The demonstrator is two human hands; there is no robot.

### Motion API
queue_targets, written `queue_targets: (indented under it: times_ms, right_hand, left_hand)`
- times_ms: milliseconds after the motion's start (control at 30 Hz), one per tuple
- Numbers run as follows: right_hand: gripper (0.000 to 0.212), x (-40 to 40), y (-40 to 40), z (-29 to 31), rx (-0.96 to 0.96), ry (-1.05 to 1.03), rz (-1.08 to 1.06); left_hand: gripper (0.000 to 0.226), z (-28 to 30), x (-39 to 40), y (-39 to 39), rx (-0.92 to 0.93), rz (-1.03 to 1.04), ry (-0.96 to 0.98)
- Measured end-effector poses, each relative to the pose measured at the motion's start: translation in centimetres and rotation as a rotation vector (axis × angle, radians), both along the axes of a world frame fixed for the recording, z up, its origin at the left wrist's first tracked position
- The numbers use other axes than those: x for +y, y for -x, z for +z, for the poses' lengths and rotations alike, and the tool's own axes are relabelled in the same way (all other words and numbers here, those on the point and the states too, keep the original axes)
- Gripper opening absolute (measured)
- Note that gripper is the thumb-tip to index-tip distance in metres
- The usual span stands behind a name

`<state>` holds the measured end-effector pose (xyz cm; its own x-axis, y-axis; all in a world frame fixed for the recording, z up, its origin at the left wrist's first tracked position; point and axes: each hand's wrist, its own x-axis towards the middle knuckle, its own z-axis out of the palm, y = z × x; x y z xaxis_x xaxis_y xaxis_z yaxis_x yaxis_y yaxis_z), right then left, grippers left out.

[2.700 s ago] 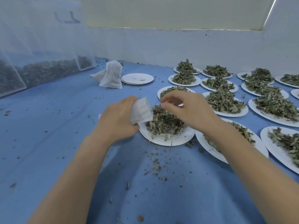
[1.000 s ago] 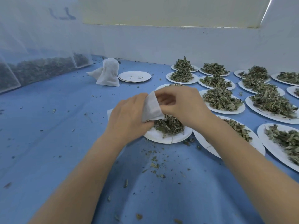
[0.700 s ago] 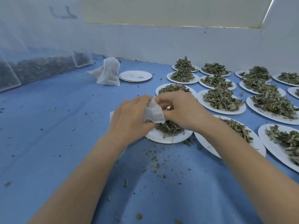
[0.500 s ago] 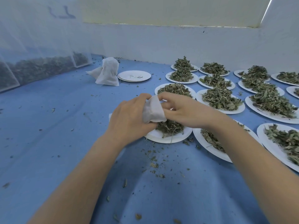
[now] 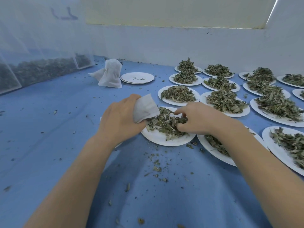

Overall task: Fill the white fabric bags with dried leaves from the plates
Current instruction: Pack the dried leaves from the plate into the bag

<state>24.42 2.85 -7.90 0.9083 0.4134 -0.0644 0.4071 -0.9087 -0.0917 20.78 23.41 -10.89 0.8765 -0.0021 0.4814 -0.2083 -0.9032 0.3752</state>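
My left hand (image 5: 120, 118) grips a small white fabric bag (image 5: 144, 106) at the left edge of a white plate (image 5: 164, 138). The bag's mouth touches the pile of dried leaves (image 5: 166, 122) on that plate. My right hand (image 5: 196, 120) lies on the pile's right side, its fingers curled into the leaves and gathering a pinch. Part of the pile is hidden under both hands.
Many more white plates heaped with dried leaves (image 5: 226, 101) fill the blue table to the right and back. A filled white bag (image 5: 111, 74) and a stack of bare plates (image 5: 137, 77) stand at the back. Leaf crumbs (image 5: 156, 167) lie near me. A mesh net (image 5: 32, 46) with leaves behind it borders the left.
My right hand has left the bag's mouth and dropped onto the leaf pile. The left hand has lowered the bag to the plate's edge.
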Motion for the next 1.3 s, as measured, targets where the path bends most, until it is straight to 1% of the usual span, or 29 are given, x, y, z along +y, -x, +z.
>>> queue_targets:
  times_ms: [67, 133, 200, 267, 367, 467, 533, 600, 700, 767, 933, 1033, 1100, 1200, 1233, 1267, 1300]
  right_hand:
    - [0.050, 0.0, -0.1, -0.1, -0.004, -0.023, 0.021]
    - [0.052, -0.2, -0.2, 0.2, -0.009, -0.069, 0.026]
    - [0.052, -0.7, -0.4, 0.5, -0.022, -0.072, 0.016]
    - [0.044, -1.1, -0.6, 0.6, 0.012, -0.064, 0.000]
    - [0.044, -1.0, -0.5, 0.4, 0.072, -0.042, 0.021]
    - [0.043, -0.6, -0.4, 0.0, 0.045, -0.022, 0.059]
    - [0.039, -0.4, -0.4, -0.3, 0.007, -0.042, 0.065]
    - [0.030, -0.5, -0.4, -0.4, 0.000, -0.105, 0.078]
    - [0.016, -1.1, -0.3, 0.3, 0.012, -0.258, 0.060]
    - [0.011, -1.5, -0.3, 1.0, -0.027, -0.343, 0.034]
    - [0.018, -0.8, 0.7, 2.3, -0.153, -0.467, 0.075]
    - [0.019, 0.1, 1.7, 2.8, -0.157, -0.489, 0.154]
    - [0.023, 0.6, 2.1, 3.0, -0.140, -0.469, 0.209]
    - [0.018, 1.5, 2.1, 2.9, -0.231, -0.278, 0.287]
    - [0.019, 1.7, 2.0, 2.8, -0.262, -0.249, 0.288]
    - [0.020, 1.8, 2.0, 2.7, -0.275, -0.271, 0.282]
    - [0.022, 1.9, 2.1, 2.6, -0.261, -0.356, 0.266]
  left_hand:
    - [0.057, 0.0, 0.0, 0.0, 0.005, -0.001, -0.008]
    - [0.059, 0.0, 0.0, 0.0, 0.007, -0.008, -0.013]
    - [0.059, 0.1, 0.0, 0.0, 0.012, -0.016, -0.007]
    - [0.057, 0.1, 0.0, 0.0, 0.016, -0.018, -0.005]
    - [0.050, -0.1, 0.0, 0.0, 0.037, -0.006, -0.032]
    - [0.049, -0.1, 0.0, 0.0, 0.039, -0.008, -0.032]
    - [0.049, -0.1, 0.0, 0.0, 0.039, -0.009, -0.028]
    - [0.049, 0.0, 0.1, 0.1, 0.041, -0.002, -0.036]
    - [0.050, 0.0, 0.1, 0.2, 0.032, 0.012, -0.048]
    - [0.050, 0.0, 0.0, 0.1, 0.028, 0.023, -0.057]
    - [0.047, -0.1, -0.4, 0.0, 0.031, 0.010, -0.101]
    - [0.049, -0.1, -0.7, 0.1, 0.034, -0.011, -0.088]
    - [0.050, -0.1, -1.0, 0.3, 0.024, -0.026, -0.086]
    - [0.052, 0.1, -1.5, 0.5, -0.033, -0.072, -0.065]
    - [0.053, 0.2, -1.7, 0.6, -0.051, -0.089, -0.054]
    - [0.054, 0.2, -1.9, 0.6, -0.059, -0.099, -0.040]
    - [0.053, 0.2, -2.0, 0.6, -0.060, -0.103, -0.015]
